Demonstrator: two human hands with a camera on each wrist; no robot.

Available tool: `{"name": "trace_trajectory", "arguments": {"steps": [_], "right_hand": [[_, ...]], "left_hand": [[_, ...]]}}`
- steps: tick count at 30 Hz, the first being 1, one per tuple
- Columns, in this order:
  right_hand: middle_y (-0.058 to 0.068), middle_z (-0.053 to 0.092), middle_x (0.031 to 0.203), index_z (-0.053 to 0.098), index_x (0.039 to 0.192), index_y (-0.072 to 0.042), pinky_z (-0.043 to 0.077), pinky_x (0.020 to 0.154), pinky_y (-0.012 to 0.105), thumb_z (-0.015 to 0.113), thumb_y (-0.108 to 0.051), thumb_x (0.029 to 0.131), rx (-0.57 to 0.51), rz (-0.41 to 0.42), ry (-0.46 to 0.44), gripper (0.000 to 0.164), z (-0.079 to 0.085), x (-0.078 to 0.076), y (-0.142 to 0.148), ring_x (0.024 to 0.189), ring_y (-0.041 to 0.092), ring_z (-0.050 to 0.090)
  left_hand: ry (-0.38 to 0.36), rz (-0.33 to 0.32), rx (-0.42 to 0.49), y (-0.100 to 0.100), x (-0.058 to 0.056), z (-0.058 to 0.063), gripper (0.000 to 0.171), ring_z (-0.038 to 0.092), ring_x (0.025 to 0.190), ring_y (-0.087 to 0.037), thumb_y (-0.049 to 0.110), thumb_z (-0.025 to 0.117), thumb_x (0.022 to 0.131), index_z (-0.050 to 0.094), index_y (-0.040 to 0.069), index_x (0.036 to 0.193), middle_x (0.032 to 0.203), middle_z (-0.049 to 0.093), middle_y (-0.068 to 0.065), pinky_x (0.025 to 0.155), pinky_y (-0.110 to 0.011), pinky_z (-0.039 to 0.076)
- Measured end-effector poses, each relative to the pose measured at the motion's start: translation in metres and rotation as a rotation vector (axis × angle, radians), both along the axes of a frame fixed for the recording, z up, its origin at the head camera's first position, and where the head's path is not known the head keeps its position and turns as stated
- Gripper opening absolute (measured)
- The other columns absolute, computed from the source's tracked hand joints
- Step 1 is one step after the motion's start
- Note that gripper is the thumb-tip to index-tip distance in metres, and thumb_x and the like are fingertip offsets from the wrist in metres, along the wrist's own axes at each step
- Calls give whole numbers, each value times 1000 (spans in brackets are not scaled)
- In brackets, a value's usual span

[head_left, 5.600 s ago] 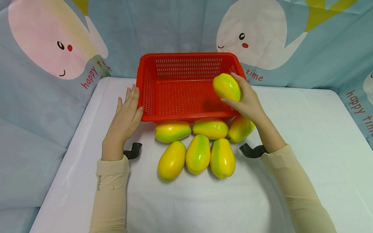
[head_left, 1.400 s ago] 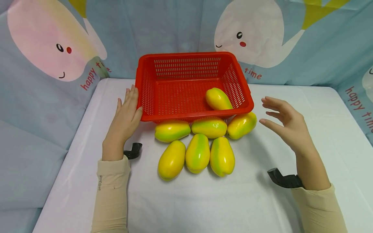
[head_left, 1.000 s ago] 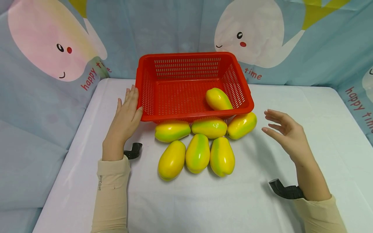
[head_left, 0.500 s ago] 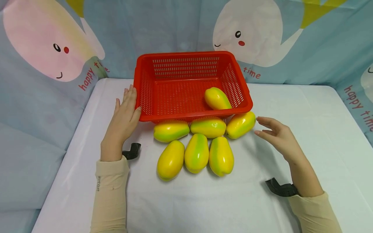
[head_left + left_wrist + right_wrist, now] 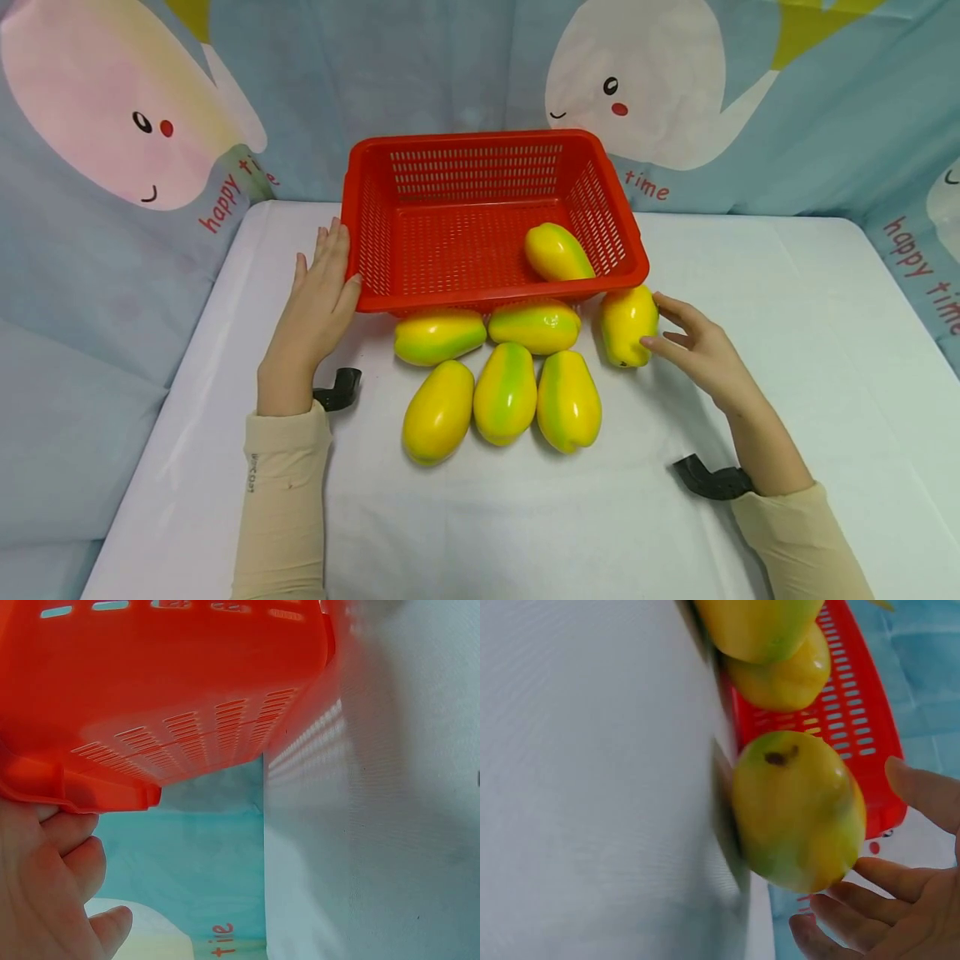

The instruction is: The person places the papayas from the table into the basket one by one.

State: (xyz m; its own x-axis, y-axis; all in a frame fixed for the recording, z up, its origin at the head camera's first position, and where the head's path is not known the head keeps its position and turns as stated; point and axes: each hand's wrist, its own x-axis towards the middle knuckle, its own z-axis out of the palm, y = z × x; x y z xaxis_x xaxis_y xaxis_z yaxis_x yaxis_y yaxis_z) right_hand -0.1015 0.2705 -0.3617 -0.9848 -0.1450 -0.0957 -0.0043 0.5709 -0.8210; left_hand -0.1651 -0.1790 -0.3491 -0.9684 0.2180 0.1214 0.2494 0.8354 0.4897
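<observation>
A red plastic basket (image 5: 480,296) stands at the back of the white table, one yellow-green papaya (image 5: 557,252) lying inside near its right front corner. My left hand (image 5: 311,312) rests along the basket's left rim, fingers mostly straight; in the left wrist view they lie right under the rim. My right hand (image 5: 701,346) is beside the rightmost papaya (image 5: 628,327) in front of the basket. Its fingertips touch the fruit's right side, thumb and fingers spread. From the right wrist, this papaya (image 5: 799,814) shows its dark stem end, with the fingers at its lower right.
Two more papayas lie along the basket's front, a left one (image 5: 439,337) and a middle one (image 5: 535,327). Nearer stand a left papaya (image 5: 438,412), a centre papaya (image 5: 506,394) and a right papaya (image 5: 570,402). A whale-print curtain (image 5: 450,75) hangs behind the table.
My right hand earlier put a papaya in the basket and let go, withdrew right, then came back left to the rightmost papaya, which has turned more upright. The left hand stays at the basket.
</observation>
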Motion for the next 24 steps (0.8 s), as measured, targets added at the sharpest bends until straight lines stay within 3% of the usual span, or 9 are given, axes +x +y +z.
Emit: {"name": "trace_trajectory", "arguments": {"steps": [3,5,15,24], "right_hand": [[15,31,150,28,148,-3,34,102,50,62,-23,91,13,8,0,69,-5,-2,0,135,33,30],[15,29,151,25,149,-5,33,102,53,63,-25,91,21,7,-10,72,-8,-3,-1,135,33,29],[19,28,149,16,152,-9,33,100,59,65,-28,89,23,-30,-63,82,-14,-5,1,130,40,32],[19,22,152,13,152,-10,26,103,63,71,-20,84,18,-40,-74,90,-18,-7,3,134,42,24]], "left_hand": [[0,2,0,0,0,0,62,0,144,-22,27,32,99,6,7,152,158,4,-6,113,-51,-2],[-1,2,2,0,0,0,62,0,144,-22,27,32,99,6,7,152,158,5,-6,113,-51,-2],[1,5,1,0,-1,-1,62,-1,144,-20,27,33,99,5,8,152,158,2,-4,113,-49,-3],[0,9,0,0,-1,-2,62,-2,144,-20,27,31,99,4,9,152,158,1,-4,113,-48,-5]]}}
